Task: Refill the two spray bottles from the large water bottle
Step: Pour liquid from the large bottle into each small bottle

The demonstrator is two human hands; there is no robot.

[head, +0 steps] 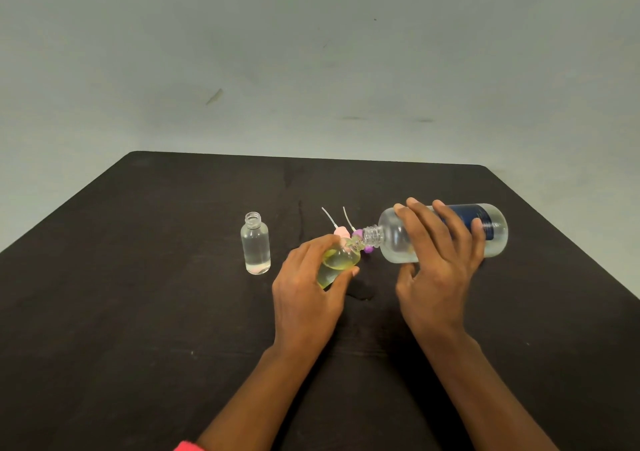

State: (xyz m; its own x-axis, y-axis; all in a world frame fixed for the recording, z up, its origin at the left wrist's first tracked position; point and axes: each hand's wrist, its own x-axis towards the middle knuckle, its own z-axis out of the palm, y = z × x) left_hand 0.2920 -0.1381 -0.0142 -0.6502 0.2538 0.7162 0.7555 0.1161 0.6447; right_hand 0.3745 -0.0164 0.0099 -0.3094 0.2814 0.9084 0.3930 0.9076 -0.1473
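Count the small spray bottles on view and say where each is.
2. A clear bottle stands open on the table, left. A yellowish bottle is tilted in the left hand, beneath the large water bottle's mouth.

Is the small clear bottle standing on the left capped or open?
Open. The small clear bottle stands upright on the table with bare neck threads; two spray heads, pink and purple, lie behind the hands.

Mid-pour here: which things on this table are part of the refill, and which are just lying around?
In the job:
- large water bottle, tipped, in the right hand
- yellowish spray bottle, tilted, in the left hand, neck at the big bottle's mouth
- clear spray bottle, upright, uncapped
- pink spray top and purple spray top, off, lying behind the hands

Lying about:
- nothing else on the black table
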